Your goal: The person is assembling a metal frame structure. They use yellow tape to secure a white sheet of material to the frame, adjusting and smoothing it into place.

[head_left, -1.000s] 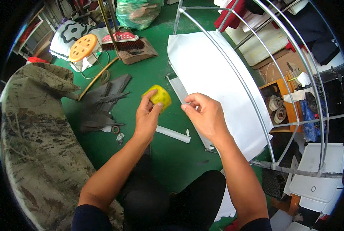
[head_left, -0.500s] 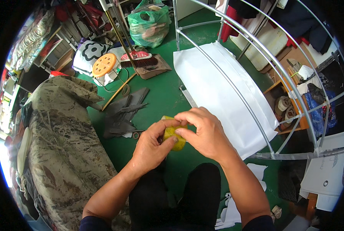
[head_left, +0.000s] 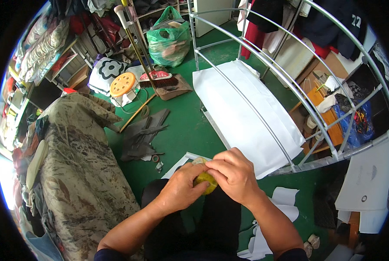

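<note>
The green floor (head_left: pixel 190 126) carries a camouflage-covered couch (head_left: pixel 72 174) at its left edge, a white sheet (head_left: pixel 246 113) under a metal frame (head_left: pixel 264 65), and grey scraps (head_left: pixel 142 135). The left hand (head_left: pixel 181 189) and right hand (head_left: pixel 233 174) close together around a yellow-green ball (head_left: pixel 205 182) above the lap. The ball lies between both palms, equally near each. Fingers hide most of it; its long axis cannot be determined.

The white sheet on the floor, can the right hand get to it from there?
Probably yes. The right hand is busy on the small yellow-green thing, but the white sheet lies just ahead. The metal frame arches over it, with wide gaps between bars.
</note>
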Tool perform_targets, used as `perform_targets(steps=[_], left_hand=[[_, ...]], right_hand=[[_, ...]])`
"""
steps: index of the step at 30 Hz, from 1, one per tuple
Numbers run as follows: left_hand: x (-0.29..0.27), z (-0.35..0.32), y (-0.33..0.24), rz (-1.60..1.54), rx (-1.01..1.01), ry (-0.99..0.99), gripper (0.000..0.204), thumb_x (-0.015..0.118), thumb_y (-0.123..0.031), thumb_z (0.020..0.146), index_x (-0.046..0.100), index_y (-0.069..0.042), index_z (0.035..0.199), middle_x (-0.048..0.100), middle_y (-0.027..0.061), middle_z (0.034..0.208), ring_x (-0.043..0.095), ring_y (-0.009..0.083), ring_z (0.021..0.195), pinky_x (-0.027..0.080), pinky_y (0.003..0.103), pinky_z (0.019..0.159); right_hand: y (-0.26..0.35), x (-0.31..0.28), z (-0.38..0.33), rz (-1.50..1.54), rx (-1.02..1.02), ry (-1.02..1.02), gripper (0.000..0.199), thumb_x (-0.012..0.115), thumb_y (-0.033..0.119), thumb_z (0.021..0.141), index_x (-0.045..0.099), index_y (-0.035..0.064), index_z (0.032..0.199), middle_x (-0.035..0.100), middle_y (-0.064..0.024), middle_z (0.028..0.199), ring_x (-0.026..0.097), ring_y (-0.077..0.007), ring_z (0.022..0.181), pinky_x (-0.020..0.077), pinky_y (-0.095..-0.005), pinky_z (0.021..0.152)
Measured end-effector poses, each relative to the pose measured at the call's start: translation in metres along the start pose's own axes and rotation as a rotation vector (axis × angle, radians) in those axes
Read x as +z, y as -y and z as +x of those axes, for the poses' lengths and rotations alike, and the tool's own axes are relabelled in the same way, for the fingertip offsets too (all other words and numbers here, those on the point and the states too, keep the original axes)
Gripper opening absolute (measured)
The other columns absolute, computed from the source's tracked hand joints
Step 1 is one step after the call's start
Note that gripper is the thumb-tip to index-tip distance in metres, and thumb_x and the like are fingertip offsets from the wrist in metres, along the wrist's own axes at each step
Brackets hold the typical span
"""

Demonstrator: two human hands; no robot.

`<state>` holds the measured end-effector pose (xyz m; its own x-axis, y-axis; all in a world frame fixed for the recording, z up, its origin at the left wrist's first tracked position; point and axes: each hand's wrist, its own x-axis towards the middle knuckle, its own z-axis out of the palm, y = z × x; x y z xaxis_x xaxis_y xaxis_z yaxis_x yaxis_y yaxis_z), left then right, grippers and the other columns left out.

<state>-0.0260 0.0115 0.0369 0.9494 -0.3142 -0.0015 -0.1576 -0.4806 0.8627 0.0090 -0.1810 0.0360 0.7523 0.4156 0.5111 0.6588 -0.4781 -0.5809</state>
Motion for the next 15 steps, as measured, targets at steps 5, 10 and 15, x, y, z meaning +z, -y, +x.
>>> perform_targets(steps=[5, 10, 15], left_hand=[[0.018, 0.003, -0.007, -0.131, -0.021, 0.110, 0.032, 0.067, -0.006, 0.084, 0.065, -0.003, 0.116, 0.066, 0.0171, 0.090, 0.062, 0.0345, 0.087, 0.050, 0.041, 0.079], [0.029, 0.018, 0.000, -0.265, -0.030, 0.261, 0.033, 0.069, -0.006, 0.083, 0.064, -0.004, 0.116, 0.067, 0.0149, 0.092, 0.063, 0.0339, 0.091, 0.051, 0.040, 0.082], [0.041, 0.020, 0.021, -0.358, -0.052, 0.476, 0.043, 0.073, -0.010, 0.084, 0.058, -0.008, 0.124, 0.067, 0.0176, 0.102, 0.067, 0.0386, 0.097, 0.053, 0.041, 0.083]], right_hand=[[-0.002, -0.017, -0.023, -0.144, -0.074, -0.050, 0.017, 0.076, 0.004, 0.070, 0.070, 0.0102, 0.085, 0.059, -0.0001, 0.082, 0.060, -0.0204, 0.074, 0.0488, -0.0333, 0.059], [-0.002, -0.020, -0.042, -0.280, -0.014, 0.021, 0.017, 0.074, 0.003, 0.068, 0.064, 0.0084, 0.079, 0.054, -0.0022, 0.078, 0.057, -0.0212, 0.069, 0.0459, -0.0336, 0.057], [0.011, -0.015, -0.058, -0.337, 0.118, -0.018, 0.016, 0.073, 0.001, 0.072, 0.059, 0.0064, 0.079, 0.059, -0.0034, 0.084, 0.060, -0.0225, 0.072, 0.0493, -0.0350, 0.060]])
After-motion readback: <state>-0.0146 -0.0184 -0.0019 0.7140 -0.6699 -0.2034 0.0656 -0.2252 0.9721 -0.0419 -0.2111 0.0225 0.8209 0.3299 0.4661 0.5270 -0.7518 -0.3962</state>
